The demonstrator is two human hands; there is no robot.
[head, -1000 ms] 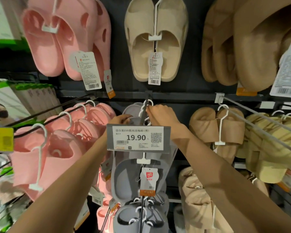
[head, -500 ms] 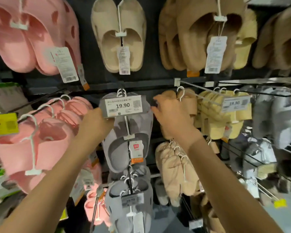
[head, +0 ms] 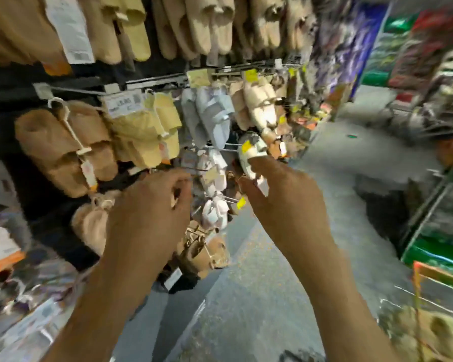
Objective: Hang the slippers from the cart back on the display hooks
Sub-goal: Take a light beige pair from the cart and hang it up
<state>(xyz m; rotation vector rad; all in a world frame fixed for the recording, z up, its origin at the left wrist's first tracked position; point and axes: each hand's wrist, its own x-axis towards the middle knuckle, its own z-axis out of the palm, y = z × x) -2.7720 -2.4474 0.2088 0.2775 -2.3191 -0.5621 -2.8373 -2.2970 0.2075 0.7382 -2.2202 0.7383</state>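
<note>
Two hands are raised in front of a slipper display, and the view is blurred. The left hand (head: 152, 205) is seen from the back with fingers loosely curled; nothing is visibly held. The right hand (head: 285, 202) is also empty, its fingers bent and slightly spread, apart from any slipper. Brown slippers (head: 66, 145) hang from a hook (head: 71, 90) up to the left, with yellow slippers (head: 147, 131) and grey slippers (head: 212, 116) beside them. Part of a cart (head: 429, 291) is seen at lower right.

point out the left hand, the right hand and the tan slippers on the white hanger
left hand (head: 154, 202), head view, back of the hand
right hand (head: 285, 202), head view, back of the hand
tan slippers (head: 50, 145), head view, left slipper's upper
</note>
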